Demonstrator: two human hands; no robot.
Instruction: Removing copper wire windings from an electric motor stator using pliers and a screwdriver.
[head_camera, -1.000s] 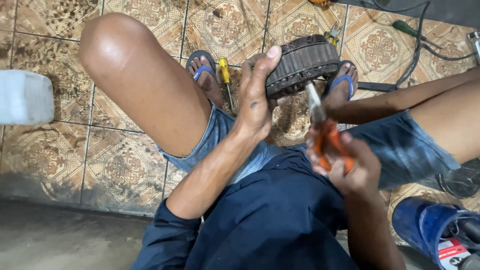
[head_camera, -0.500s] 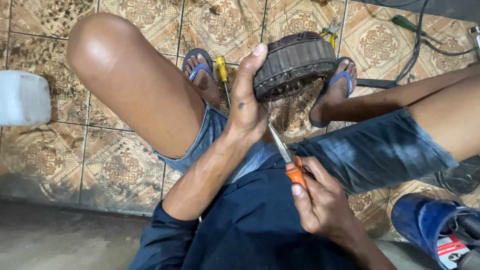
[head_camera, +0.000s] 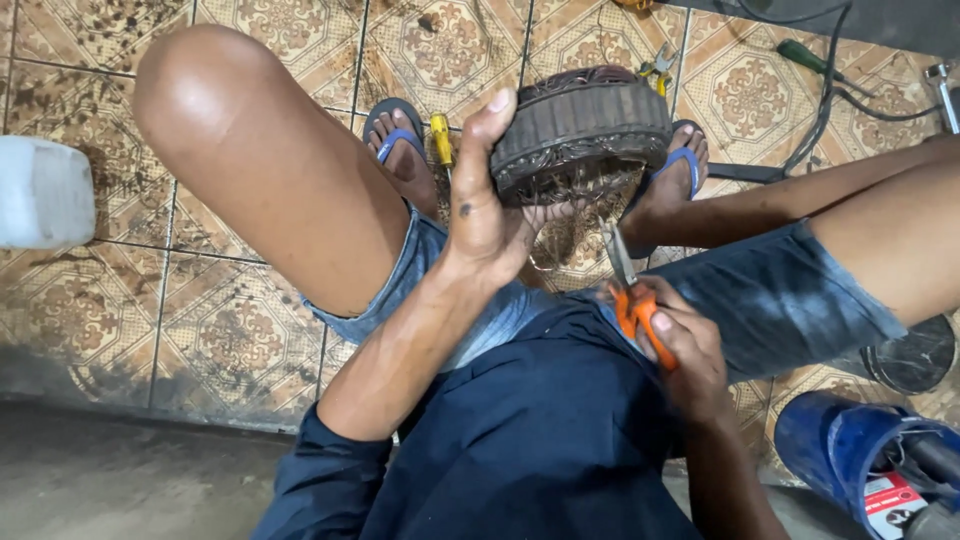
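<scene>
My right hand (head_camera: 685, 350) has risen since half a second ago, bringing the orange-handled scissors (head_camera: 630, 290) up near the wire strands. My left hand (head_camera: 490, 215) clamps the motor stator (head_camera: 580, 130) above my lap: a dark ribbed metal ring, with tangled copper winding (head_camera: 575, 205) hanging frayed beneath.

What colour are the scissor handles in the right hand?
Orange; the scissor handles show best in the head view.

Left hand (head_camera: 490, 215) around a ribbed motor stator (head_camera: 580, 130); right hand (head_camera: 685, 350) gripping orange-handled scissors (head_camera: 632, 290) beneath.
</scene>
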